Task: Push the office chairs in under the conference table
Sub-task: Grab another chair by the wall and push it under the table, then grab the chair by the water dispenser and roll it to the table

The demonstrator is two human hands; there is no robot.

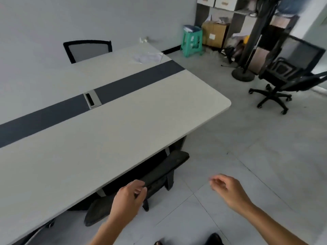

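Observation:
A long pale conference table (123, 124) with a dark centre stripe fills the left of the head view. A black office chair (164, 167) sits tucked against its near edge, only the top of its backrest showing. My left hand (129, 197) hovers at that backrest with curled fingers; contact is unclear. My right hand (228, 188) hangs loose over the floor, holding nothing. A second black chair (290, 75) stands apart from the table at the right. A third chair (88, 50) is tucked in at the far side.
A green plastic stool (192, 41), cardboard boxes (215, 33) and a shelving unit (244, 18) line the back wall. A black pole stand (247, 55) with a round base stands near the loose chair. Papers (148, 57) lie on the table's far end. Grey tiled floor lies between.

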